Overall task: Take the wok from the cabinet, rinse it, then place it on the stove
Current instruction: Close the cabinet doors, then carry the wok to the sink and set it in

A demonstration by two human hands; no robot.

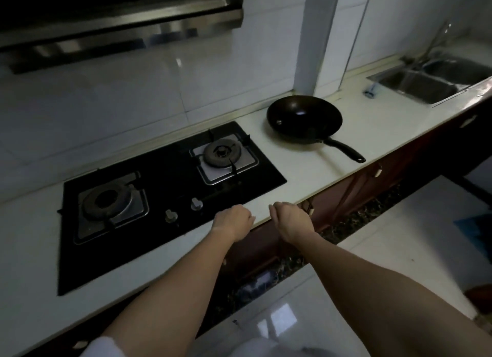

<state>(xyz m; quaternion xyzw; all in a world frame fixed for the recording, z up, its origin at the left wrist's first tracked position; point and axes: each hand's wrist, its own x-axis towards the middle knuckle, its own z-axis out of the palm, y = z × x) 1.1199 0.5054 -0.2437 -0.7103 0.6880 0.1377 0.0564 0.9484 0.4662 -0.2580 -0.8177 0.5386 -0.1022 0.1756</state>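
1. Black wok (303,119): upright on the white countertop (306,175), just right of the gas hob (170,170) and well left of the double sink (415,86). Its handle (346,150) points right, toward the counter's front edge.
2. Wok is out of the cabinet and not on a burner. In this dim light I cannot tell whether it is wet.
3. Left hand (234,221) hovers over the counter's front edge near the hob knobs (196,204). Right hand (291,221) is just beside it, past the edge. Both have loosely curled fingers and hold nothing.
4. Judgement: the wok probably needs picking up next. Take the handle close to the bowl with the right hand and lift clear rather than drag.
5. If rinsing is due, carry it level to the sink. If not, centre it on the right burner (222,153), with the handle turned away from the knobs.
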